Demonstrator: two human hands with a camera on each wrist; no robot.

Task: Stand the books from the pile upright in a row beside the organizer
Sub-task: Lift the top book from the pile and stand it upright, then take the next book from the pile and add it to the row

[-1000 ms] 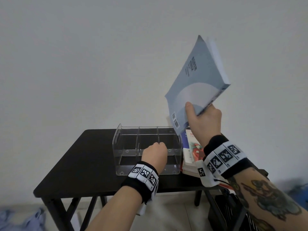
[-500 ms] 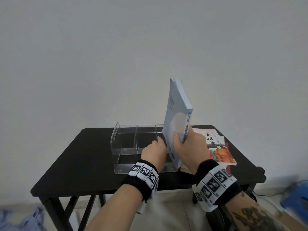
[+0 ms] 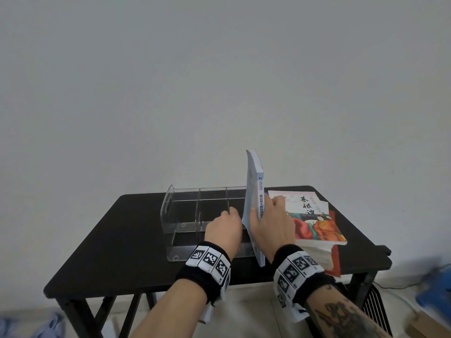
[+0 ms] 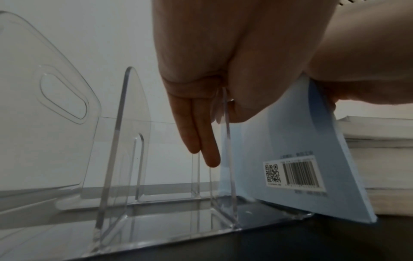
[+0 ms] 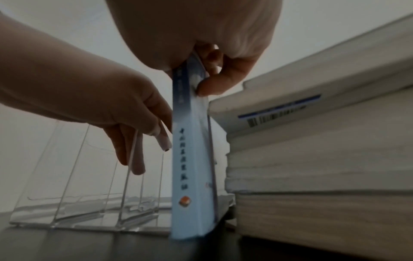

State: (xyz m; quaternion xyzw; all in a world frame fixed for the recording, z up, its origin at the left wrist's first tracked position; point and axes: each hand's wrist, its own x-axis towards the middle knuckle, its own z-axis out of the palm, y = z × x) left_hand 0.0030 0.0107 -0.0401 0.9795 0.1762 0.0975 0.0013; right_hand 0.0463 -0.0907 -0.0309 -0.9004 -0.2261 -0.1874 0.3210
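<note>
Black table (image 3: 102, 242) | blue book (image 3: 253, 191) upright, spine toward camera | right hand (image 3: 273, 223) gripping

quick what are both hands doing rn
Left hand: gripping a divider of the clear organizer.
Right hand: gripping the light blue book, upright on the table.

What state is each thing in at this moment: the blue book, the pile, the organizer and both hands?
Blue book: upright on the table, between organizer and pile.
Pile of books: lying flat, stacked.
Clear organizer: upright, visible compartments empty.
Left hand: holding a divider.
Right hand: gripping the blue book.
</note>
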